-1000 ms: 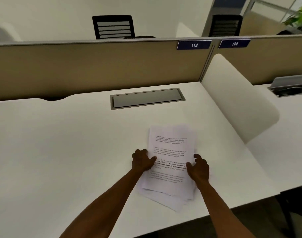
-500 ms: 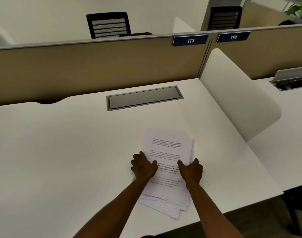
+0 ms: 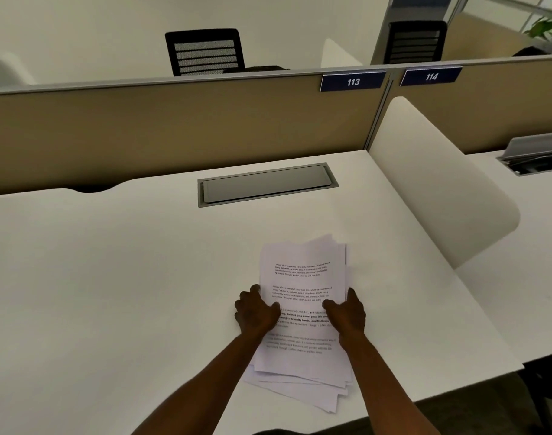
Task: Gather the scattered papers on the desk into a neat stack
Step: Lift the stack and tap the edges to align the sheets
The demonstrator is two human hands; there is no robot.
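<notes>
You are grasping the papers point(image 3: 303, 296) by both long edges, left hand point(image 3: 256, 312) and right hand point(image 3: 347, 315); keep squeezing inward, since the lower sheets seemingly are fanning out.

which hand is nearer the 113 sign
Right. The right hand grips the paper stack's right edge, more directly below the 113 sign; the left hand grips the left edge, farther off.

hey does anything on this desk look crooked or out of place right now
Yes: the paper stack between the left hand and right hand is uneven. Lower sheets fan out askew at its near corner, toward the desk edge.
</notes>
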